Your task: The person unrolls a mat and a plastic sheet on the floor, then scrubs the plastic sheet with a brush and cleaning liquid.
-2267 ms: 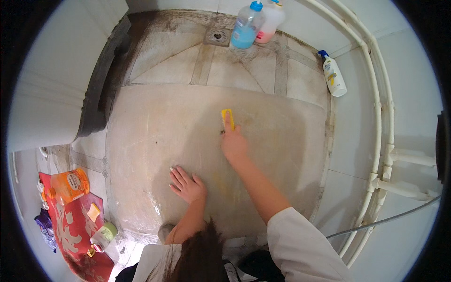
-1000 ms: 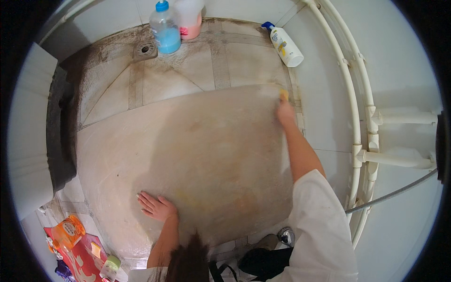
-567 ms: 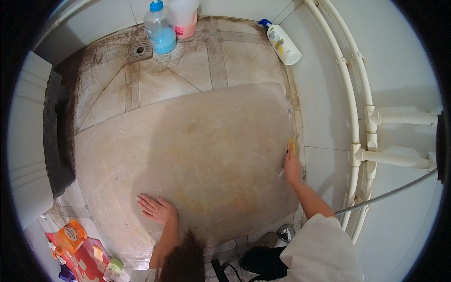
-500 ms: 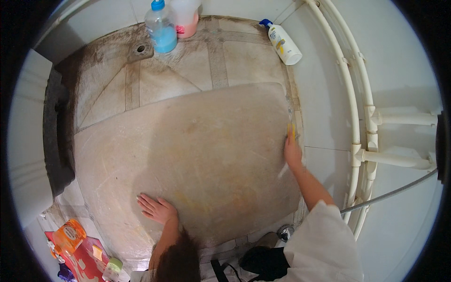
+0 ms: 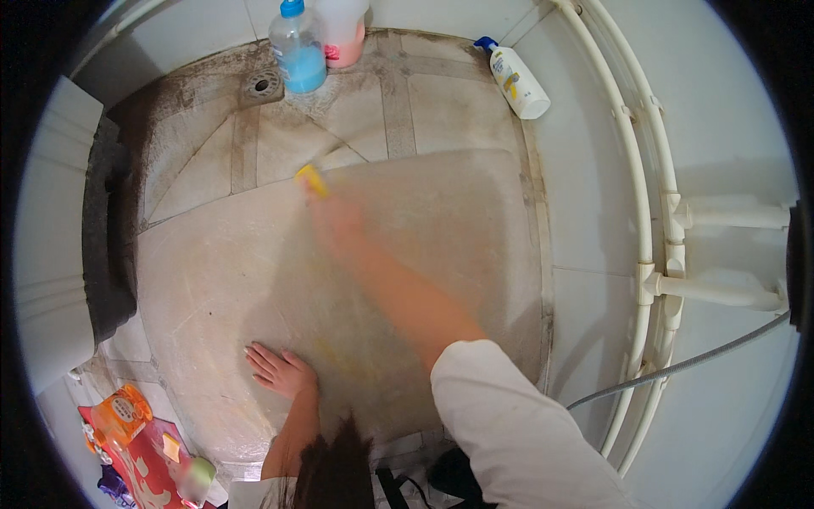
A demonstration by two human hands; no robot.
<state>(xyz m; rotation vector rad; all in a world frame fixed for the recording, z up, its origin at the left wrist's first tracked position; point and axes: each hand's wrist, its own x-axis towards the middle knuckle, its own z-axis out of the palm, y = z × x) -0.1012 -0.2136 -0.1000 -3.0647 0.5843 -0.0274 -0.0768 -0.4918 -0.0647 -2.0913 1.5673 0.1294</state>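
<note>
A large beige rectangular mat (image 5: pixel 424 204) lies on the tiled floor. My left hand (image 5: pixel 283 371) rests flat on its near left part, fingers spread, holding nothing. My right hand (image 5: pixel 339 219), smeared by motion, is over the far edge of the mat left of the middle. It grips a small yellow sponge (image 5: pixel 311 180), whose far end shows past the fingers at that edge; the rest is hidden by the hand.
Beyond the mat, a drain (image 5: pixel 263 83) sits near a blue-capped bottle (image 5: pixel 303 68) and a pink-filled container (image 5: pixel 343 51). A white pump bottle (image 5: pixel 517 83) lies by the right wall, where pipes (image 5: pixel 640 195) run. At lower left are an orange pack (image 5: pixel 123 414) and a red bag (image 5: pixel 148 471).
My right hand has swept from the mat's right edge leftward to its far edge with the yellow sponge. The left hand stays in nearly the same place.
</note>
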